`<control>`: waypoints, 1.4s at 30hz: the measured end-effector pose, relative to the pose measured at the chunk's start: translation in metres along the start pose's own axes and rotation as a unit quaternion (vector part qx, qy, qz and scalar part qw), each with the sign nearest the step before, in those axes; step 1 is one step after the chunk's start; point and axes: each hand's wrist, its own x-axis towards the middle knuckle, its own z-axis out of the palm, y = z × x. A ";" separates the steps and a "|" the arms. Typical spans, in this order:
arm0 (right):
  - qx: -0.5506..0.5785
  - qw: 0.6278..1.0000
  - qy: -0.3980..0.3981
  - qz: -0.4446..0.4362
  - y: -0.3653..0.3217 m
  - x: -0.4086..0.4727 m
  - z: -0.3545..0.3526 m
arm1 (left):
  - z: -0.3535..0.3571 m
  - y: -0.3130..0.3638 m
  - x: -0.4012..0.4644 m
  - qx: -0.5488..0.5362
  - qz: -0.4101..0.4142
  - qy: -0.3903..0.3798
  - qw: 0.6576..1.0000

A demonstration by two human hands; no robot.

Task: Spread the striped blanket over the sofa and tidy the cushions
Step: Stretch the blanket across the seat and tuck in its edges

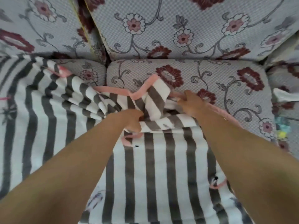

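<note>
Both hands, left hand (132, 120) and right hand (191, 105), have a closed grip on the bunched striped blanket (158, 167) over the floral sofa (226, 81).

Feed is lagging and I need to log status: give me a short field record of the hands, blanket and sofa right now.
left hand: gripping a bunched fold of the striped blanket
right hand: gripping the blanket's pink edge
blanket: covers the left and front of the seat, crumpled at the middle
seat cushion: right part still uncovered
back cushions: upright, uncovered
</note>
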 end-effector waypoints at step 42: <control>0.619 0.736 0.260 0.087 0.057 -0.181 -0.209 | -0.122 0.037 -0.075 0.047 0.112 0.078 0.990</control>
